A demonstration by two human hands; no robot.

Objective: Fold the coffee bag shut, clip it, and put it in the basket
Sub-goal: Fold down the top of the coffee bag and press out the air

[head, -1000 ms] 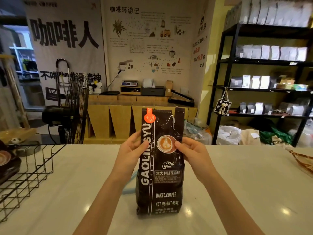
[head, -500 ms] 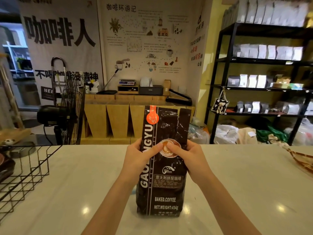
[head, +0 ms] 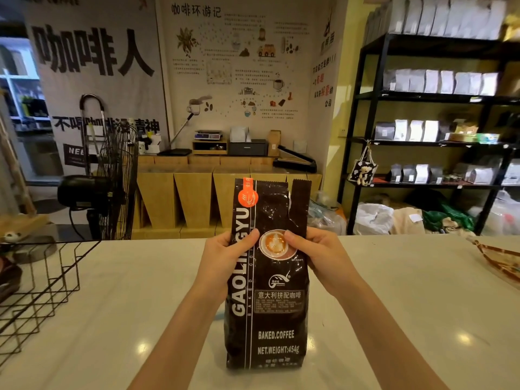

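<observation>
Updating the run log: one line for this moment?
coffee bag upright on counter | left hand, right hand hold it | top unfolded

The bag (head: 267, 277) stands upright on the surface (head: 408, 305), centred, between the left hand (head: 222, 260) and right hand (head: 320, 257); the basket (head: 42, 282) sits far left.

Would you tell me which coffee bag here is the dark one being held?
The tall dark coffee bag upright on the counter, held in both hands; the shelf bags behind are pale and untouched.
</observation>
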